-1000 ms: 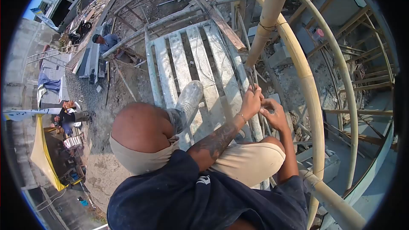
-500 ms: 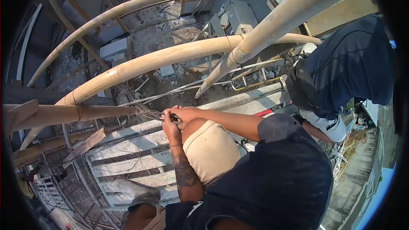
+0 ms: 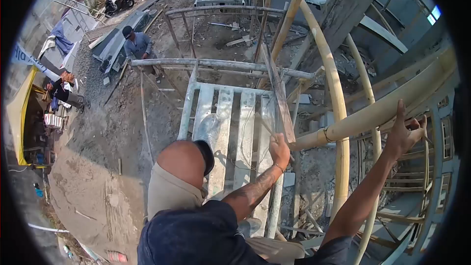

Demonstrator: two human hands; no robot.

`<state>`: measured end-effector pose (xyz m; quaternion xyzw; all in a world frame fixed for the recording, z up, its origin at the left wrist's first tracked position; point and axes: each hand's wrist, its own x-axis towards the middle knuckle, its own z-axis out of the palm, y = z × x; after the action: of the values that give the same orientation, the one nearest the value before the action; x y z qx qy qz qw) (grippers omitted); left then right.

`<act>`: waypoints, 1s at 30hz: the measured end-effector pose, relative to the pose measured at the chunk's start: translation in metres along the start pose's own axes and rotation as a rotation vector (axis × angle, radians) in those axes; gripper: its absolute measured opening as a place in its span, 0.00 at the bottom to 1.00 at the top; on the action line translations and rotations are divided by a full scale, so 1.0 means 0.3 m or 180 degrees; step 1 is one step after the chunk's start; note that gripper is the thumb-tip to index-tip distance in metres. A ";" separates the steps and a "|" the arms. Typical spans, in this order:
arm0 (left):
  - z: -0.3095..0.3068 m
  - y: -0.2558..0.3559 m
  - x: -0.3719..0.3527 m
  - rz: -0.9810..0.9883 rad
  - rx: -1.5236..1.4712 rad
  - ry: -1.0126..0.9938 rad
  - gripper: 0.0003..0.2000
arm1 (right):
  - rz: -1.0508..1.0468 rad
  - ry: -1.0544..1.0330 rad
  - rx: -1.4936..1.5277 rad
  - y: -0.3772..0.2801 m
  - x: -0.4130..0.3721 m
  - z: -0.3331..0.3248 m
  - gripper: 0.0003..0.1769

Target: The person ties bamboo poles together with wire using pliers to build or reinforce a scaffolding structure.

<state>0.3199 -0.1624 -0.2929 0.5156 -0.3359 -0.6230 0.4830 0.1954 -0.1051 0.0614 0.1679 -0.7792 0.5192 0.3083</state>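
My left hand [image 3: 279,153] is closed in a fist beside the near end of a thick bamboo pole [image 3: 378,113]. A thin, blurred stick-like piece [image 3: 265,123] juts from this fist; its kind does not show. Out to the right, my right hand [image 3: 406,135] is raised against the underside of the same pole, its index finger stretched up and the other fingers apart. Dark tie wire [image 3: 327,135] wraps the pole where it crosses an upright bamboo pole [image 3: 337,103]. A wooden plank [image 3: 278,95] slants near my left hand.
Below my knee lies a slatted metal scaffold platform [image 3: 222,132], with a pipe rail [image 3: 225,64] beyond it. A person in a cap [image 3: 140,46] stands on the ground past the rail; another person [image 3: 66,91] is farther left. A concrete column [image 3: 338,17] rises ahead.
The view has swung round to show the platform and ground. My hands, formerly together by my knee, are now apart, with the right one raised at the bamboo pole.
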 end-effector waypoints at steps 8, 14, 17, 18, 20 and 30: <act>0.482 0.672 0.243 0.0127 -0.0968 -0.0044 0.10 | 0.0413 -0.0021 -0.0148 0.078 0.065 0.077 0.43; 0.576 1.235 0.437 -0.0079 -0.1385 -0.0576 0.07 | 0.0993 -0.0784 -0.0083 -0.086 0.069 0.029 0.50; 0.373 1.303 0.612 0.0369 -0.0531 -0.0422 0.07 | 0.3014 -0.0204 -0.0204 -0.228 0.006 0.066 0.45; 0.265 1.328 0.653 0.0651 0.0032 -0.0117 0.07 | 0.2845 -0.0546 0.0006 -0.291 -0.042 0.098 0.45; -0.027 1.322 0.695 0.1128 0.1280 0.0407 0.07 | 0.2791 -0.1204 0.0482 -0.500 -0.055 0.166 0.45; -1.452 1.625 0.003 -0.2731 0.4674 0.1763 0.15 | -0.0490 0.0776 0.2966 -1.258 1.106 0.466 0.21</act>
<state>0.8655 -0.2786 0.0481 0.9081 -0.2995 -0.2312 -0.1795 0.1221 -0.3659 0.5069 0.2831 -0.4074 0.8044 0.3268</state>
